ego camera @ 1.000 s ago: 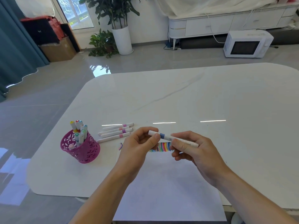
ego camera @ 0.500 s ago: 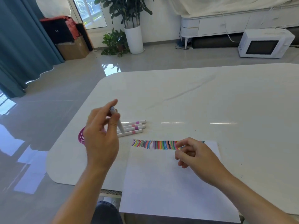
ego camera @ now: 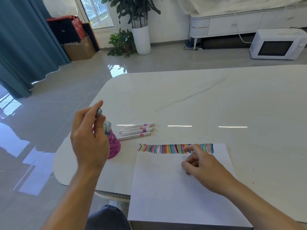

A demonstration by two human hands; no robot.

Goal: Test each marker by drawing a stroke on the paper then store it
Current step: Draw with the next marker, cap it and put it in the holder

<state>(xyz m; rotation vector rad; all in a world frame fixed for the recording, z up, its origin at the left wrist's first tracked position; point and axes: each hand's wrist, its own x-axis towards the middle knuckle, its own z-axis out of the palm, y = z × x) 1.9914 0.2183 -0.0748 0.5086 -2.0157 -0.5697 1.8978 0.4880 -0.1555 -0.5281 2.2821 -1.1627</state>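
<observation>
- A marker is pinched in the grip of the left hand, cap end up, held directly above the pink holder, which is largely hidden behind that hand.
- The storing step is judged to be in hand: the marker is tilted nearly upright and poised over the holder's mouth, where other stored markers are seen.
- The grip of the right hand is loosely curled and pinches nothing; its fingertips rest on the paper just below the band of coloured strokes.
- Four untested markers are laid side by side on the surface, at about 2 o'clock from the holder and 11 o'clock from the paper.
- A short lowering and a release are called for next, with the tip threaded between the markers already standing; a reach to the row of four would then follow.
- The holder stands near the surface's left rounded edge, so a sideways knock toward 9 o'clock could be risky.
- The paper's near edge appears to overhang the surface at 6 o'clock.
- Ample open room is left toward 12 and 3 o'clock.
</observation>
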